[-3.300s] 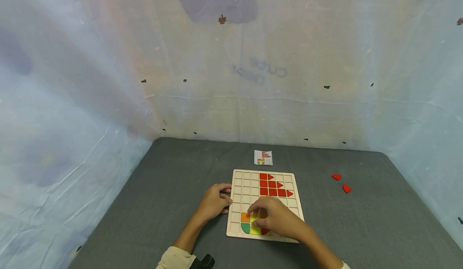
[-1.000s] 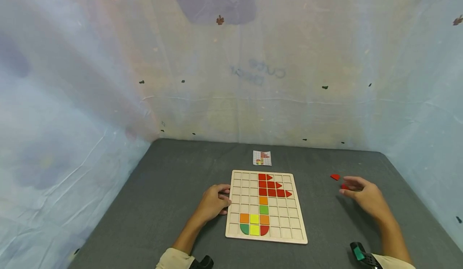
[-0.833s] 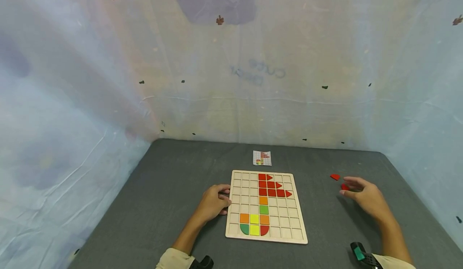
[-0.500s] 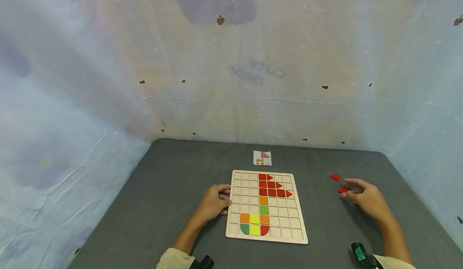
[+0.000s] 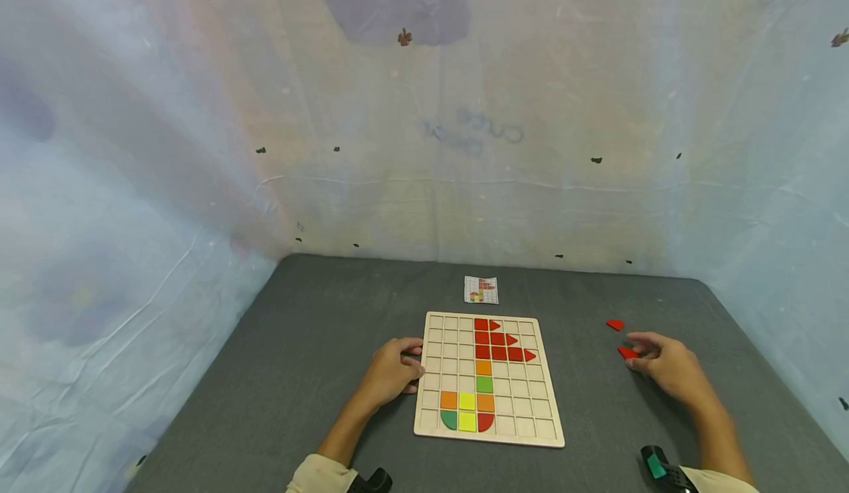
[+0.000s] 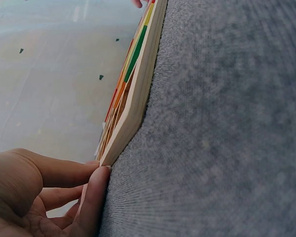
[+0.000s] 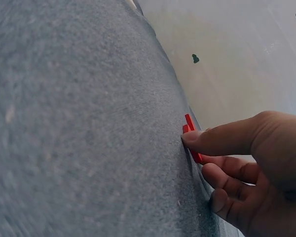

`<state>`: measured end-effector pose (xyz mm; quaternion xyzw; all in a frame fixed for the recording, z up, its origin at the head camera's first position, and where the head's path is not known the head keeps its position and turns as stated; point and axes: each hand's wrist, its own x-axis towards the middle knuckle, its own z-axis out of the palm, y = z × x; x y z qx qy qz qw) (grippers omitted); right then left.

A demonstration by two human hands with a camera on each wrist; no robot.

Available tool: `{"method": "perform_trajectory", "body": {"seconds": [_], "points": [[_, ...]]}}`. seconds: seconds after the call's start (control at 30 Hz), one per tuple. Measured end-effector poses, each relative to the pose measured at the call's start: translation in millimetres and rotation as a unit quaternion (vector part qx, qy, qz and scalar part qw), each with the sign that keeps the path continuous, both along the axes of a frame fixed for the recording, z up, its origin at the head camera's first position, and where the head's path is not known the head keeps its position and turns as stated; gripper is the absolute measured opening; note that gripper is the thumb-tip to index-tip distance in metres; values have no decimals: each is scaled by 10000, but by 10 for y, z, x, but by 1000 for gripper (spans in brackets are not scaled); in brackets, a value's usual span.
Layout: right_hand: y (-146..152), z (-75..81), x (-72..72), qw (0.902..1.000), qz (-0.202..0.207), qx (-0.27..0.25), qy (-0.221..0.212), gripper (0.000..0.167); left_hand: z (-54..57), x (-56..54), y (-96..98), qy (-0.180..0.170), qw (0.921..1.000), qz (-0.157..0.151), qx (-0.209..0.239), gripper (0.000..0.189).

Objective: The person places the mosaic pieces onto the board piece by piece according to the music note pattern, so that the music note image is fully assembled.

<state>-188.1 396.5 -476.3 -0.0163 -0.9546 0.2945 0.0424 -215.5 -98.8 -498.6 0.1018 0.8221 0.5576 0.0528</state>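
A square wooden grid board point(image 5: 487, 441) lies on the grey table, with red, orange, yellow and green pieces set in some of its cells. At the board's left side is my left hand point(image 5: 388, 369); in the left wrist view its thumb and a finger pinch the edge of the board point(image 6: 143, 94). Off to the right, my right hand point(image 5: 673, 368) has thumb and fingers at a red quarter-circle piece point(image 5: 626, 352) low at the table. The right wrist view shows the thumb against that red piece point(image 7: 197, 157). Beyond it lies a second red piece point(image 5: 615, 324).
A small printed card point(image 5: 480, 289) with a coloured grid pattern lies behind the board. The grey cloth-covered table point(image 5: 345, 309) ends at the back against a hanging pale curtain point(image 5: 424, 110).
My right hand has left the board and reached the loose red pieces on the right. The nearer red piece has turned and shifted slightly towards me. The left hand stays put.
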Motion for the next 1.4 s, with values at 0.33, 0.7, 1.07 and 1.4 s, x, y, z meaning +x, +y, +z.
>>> {"method": "perform_trajectory", "body": {"seconds": [0.33,0.7,1.07,1.4], "points": [[-46,9,-22,9997,-27,97,-210,37,13,-2,-3,-14,10000,-46,0,49],[-96,6,-18,9999,18,101,-92,31,4,-15,3,-29,10000,-14,8,48],[-229,-3,-35,9999,133,87,9,36,30,10,6,-24,10000,5,-9,49],[-464,50,-70,9996,253,80,117,35,36,18,7,-48,10000,5,-10,49]]}}
